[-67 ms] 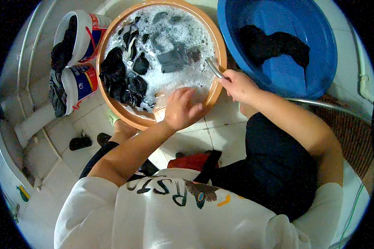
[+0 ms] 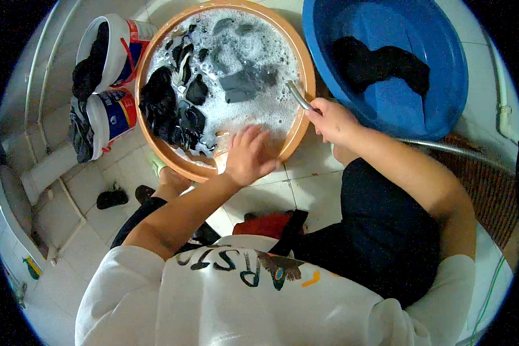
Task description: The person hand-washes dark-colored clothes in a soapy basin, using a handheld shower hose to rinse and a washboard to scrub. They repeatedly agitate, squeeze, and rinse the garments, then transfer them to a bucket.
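- Orange basin [image 2: 301, 109] on tiled floor [image 2: 121, 179]: full of foamy water, dark clothes [image 2: 173, 109] bunched at its left side, a grey piece [image 2: 245, 81] floating near the middle
- Left hand [image 2: 247, 155] lies flat on the basin's near rim, fingers spread, reaching into the suds; grasping nothing
- Right hand [image 2: 331, 120] is clenched round a metal hose [image 2: 299, 95] at the basin's right rim; hose tip points into the foam
- The hose runs off right across the floor, behind the right arm
- Blue basin [image 2: 444, 69] just right of the orange one: holds a black garment [image 2: 380, 63]; can't tell if there's water
- Two white buckets [image 2: 112, 81] left of the orange basin, both tipped, dark clothes spilling out of each
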Demonstrator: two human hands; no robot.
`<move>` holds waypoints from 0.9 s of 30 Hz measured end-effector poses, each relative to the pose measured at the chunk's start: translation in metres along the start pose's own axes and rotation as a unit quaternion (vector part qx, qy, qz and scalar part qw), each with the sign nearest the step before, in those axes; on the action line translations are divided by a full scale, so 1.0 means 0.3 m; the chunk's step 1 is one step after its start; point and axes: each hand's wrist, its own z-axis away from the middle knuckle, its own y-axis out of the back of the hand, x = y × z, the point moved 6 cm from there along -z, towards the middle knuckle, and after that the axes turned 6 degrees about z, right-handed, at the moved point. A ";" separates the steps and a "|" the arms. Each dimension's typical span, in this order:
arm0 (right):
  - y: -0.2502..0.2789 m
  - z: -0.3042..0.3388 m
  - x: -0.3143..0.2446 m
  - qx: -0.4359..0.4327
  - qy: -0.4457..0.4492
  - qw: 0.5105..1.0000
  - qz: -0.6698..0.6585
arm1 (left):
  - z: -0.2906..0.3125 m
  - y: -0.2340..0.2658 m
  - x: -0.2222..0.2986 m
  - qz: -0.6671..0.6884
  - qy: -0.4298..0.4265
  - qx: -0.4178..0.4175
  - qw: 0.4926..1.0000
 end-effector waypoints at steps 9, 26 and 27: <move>-0.021 -0.014 0.033 0.023 0.033 0.999 0.002 | 0.123 -0.110 -0.088 -0.141 0.039 -0.144 0.979; -0.032 -0.031 0.052 0.016 0.062 0.998 0.016 | 0.116 -0.101 -0.085 -0.155 0.057 -0.176 0.970; -0.036 -0.037 0.060 0.017 0.058 0.998 0.017 | 0.116 -0.102 -0.084 -0.155 0.059 -0.178 0.970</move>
